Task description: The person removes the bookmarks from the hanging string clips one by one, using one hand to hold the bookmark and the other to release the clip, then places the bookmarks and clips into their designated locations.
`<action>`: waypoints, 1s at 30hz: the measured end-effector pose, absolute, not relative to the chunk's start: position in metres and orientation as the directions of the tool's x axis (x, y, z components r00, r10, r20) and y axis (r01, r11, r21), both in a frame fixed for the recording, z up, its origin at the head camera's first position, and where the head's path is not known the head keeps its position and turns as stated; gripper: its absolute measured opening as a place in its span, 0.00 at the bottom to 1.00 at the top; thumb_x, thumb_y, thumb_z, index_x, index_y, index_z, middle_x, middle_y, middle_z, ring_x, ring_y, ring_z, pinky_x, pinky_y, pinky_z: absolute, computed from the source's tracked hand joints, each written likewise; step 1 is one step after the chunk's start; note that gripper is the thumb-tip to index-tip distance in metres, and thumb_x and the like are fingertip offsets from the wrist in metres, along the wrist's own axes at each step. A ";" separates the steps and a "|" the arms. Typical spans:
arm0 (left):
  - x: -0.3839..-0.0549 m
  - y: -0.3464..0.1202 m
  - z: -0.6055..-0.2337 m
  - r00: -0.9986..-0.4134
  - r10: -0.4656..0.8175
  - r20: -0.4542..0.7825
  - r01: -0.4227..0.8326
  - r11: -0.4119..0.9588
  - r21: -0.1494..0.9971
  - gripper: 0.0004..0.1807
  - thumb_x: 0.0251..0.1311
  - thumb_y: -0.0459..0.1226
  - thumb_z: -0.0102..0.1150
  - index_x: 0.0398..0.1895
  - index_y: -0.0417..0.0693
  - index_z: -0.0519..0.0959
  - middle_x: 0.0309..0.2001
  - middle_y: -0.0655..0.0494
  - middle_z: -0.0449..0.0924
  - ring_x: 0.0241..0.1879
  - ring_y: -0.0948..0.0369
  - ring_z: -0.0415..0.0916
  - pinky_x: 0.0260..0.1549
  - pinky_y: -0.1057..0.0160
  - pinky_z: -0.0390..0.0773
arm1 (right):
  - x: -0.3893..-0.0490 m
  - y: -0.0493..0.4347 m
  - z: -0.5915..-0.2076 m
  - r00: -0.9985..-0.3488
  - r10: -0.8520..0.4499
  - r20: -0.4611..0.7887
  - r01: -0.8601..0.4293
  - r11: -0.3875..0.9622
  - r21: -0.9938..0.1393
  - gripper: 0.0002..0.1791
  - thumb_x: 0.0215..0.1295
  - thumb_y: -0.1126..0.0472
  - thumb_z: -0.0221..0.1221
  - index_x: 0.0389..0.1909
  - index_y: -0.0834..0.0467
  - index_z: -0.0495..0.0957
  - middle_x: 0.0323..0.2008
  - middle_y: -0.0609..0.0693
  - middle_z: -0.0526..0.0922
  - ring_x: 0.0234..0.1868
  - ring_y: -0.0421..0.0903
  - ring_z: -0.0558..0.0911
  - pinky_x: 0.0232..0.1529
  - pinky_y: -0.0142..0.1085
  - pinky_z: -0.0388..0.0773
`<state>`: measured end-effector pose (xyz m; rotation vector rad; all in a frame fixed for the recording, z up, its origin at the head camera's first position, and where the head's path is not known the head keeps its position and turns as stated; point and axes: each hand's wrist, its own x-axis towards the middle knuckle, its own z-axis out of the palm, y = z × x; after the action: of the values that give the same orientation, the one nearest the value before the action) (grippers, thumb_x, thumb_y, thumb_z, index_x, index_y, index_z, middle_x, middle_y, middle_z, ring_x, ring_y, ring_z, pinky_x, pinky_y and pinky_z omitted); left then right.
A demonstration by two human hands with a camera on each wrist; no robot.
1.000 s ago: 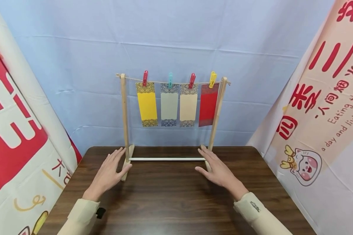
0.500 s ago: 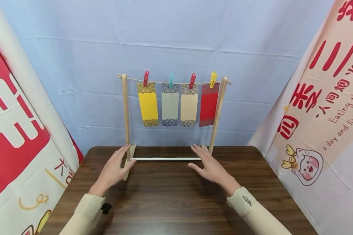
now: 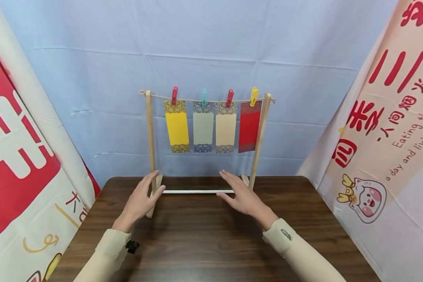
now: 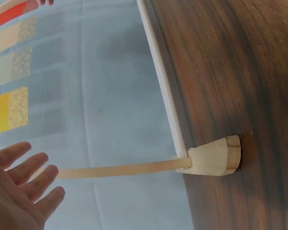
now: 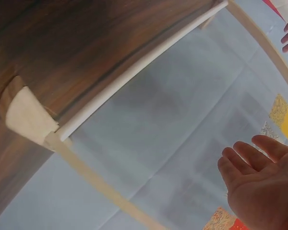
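A wooden stand with a left post [image 3: 150, 133], a right post [image 3: 261, 137] and a white crossbar [image 3: 197, 191] stands near the table's back edge. From the string across its top hang a yellow card [image 3: 177, 127], a grey-green card [image 3: 203, 127], a cream card [image 3: 226, 127] and a red card [image 3: 249, 126], each pinned by a clothespin. My left hand [image 3: 139, 201], fingers extended and holding nothing, overlaps the left post's foot in the head view. Nothing is in my right hand [image 3: 244, 197] either; its fingers are extended left of the right post, overlapping the crossbar's right end.
The dark wood table [image 3: 204, 243] fills the space in front of the stand. A pale blue cloth [image 3: 211, 39] hangs behind it. Printed banners flank the table, one on the left [image 3: 17, 156] and one on the right [image 3: 391, 129].
My right hand has shifted left, from the right foot of the stand to over the crossbar. My left hand has moved slightly right. The cards and stand stay in place.
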<state>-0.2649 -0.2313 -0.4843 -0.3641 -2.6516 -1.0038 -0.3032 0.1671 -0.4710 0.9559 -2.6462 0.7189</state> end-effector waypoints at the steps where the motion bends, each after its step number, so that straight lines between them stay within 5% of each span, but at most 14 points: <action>1: -0.265 -0.231 -0.484 -0.930 0.133 0.342 0.327 0.722 0.610 0.41 0.80 0.59 0.53 0.88 0.58 0.54 0.85 0.46 0.55 0.82 0.39 0.54 0.72 0.27 0.61 | -0.303 0.166 -0.470 -0.763 -0.534 0.366 -0.646 0.665 -0.375 0.45 0.76 0.38 0.64 0.85 0.52 0.60 0.84 0.52 0.61 0.83 0.52 0.62 0.80 0.59 0.60; 9: -0.269 -0.226 -0.477 -0.943 0.104 0.315 0.295 0.696 0.655 0.41 0.80 0.64 0.49 0.88 0.63 0.53 0.85 0.47 0.53 0.82 0.39 0.52 0.71 0.25 0.61 | -0.307 0.156 -0.464 -0.773 -0.542 0.331 -0.635 0.671 -0.384 0.45 0.78 0.37 0.61 0.87 0.48 0.56 0.85 0.52 0.58 0.84 0.52 0.60 0.77 0.58 0.66; 30: -0.293 -0.215 -0.452 -0.918 0.113 0.380 0.360 0.639 0.679 0.40 0.80 0.59 0.54 0.86 0.55 0.59 0.83 0.43 0.58 0.81 0.38 0.56 0.72 0.28 0.62 | -0.324 0.131 -0.412 -0.677 -0.614 0.406 -0.733 0.614 -0.292 0.46 0.76 0.43 0.65 0.86 0.52 0.57 0.84 0.52 0.60 0.83 0.53 0.62 0.78 0.55 0.66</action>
<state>-0.2933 -0.2148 -0.4522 -0.3802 -2.5594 -1.1569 -0.3243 0.1313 -0.4120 1.0989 -2.5754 0.6425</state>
